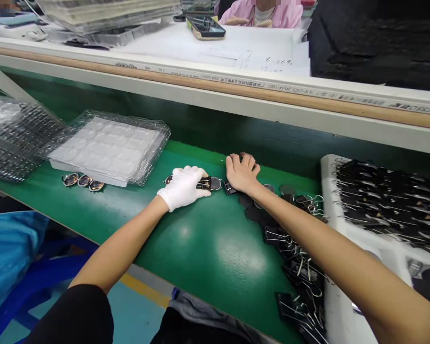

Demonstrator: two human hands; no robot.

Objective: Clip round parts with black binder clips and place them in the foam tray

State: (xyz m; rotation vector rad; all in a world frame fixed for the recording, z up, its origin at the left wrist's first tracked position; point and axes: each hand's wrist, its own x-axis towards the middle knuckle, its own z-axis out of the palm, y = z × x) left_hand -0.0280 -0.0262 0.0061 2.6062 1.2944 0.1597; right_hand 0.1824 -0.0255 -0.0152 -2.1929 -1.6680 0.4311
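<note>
Now gripping probably light, fragile glasses [215, 183] by the middle with left fingers [195, 173], spreading right fingers [252, 163] beside a clip [229, 188].

Worktop [208, 258]: green, glossy, bore pale patches of glare. Shelf [215, 100]: stood above worktop's far side, white-fronted, carried wood-coloured strip [290, 98]. Panel [200, 126]: dark green, stood beneath shelf. Floor [129, 313]: pale blue, bore yellow stripe [145, 290].
</note>
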